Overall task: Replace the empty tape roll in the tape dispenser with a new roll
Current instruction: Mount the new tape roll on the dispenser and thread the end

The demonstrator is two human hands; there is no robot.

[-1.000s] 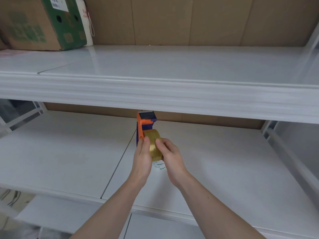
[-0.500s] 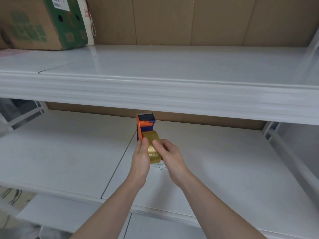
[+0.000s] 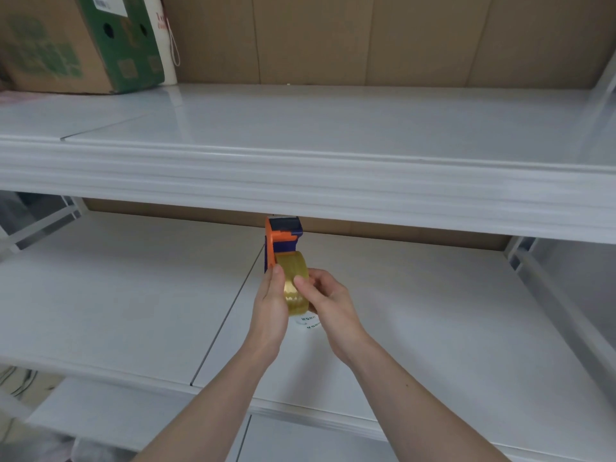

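An orange and dark blue tape dispenser point(image 3: 282, 235) stands upright above the middle white shelf point(image 3: 433, 315), its head near the upper shelf's front edge. A yellowish clear tape roll point(image 3: 290, 276) sits in it. My left hand point(image 3: 270, 306) grips the dispenser's left side, thumb against the roll. On the right, my right hand point(image 3: 328, 300) holds the roll, with thumb and forefinger pinching its outer face. A white ring with printed letters point(image 3: 308, 323), seemingly an empty core, lies on the shelf below my hands, mostly hidden.
The upper white shelf point(image 3: 333, 128) juts out above the dispenser. A green and brown cardboard box point(image 3: 76, 45) stands at its back left, with a white bag point(image 3: 166, 45) beside it. A brown panel backs both shelves. A white upright frame point(image 3: 566, 295) borders the right side.
Both hands and the dispenser have stayed in nearly the same place. My right thumb and forefinger have shifted slightly on the roll's face.
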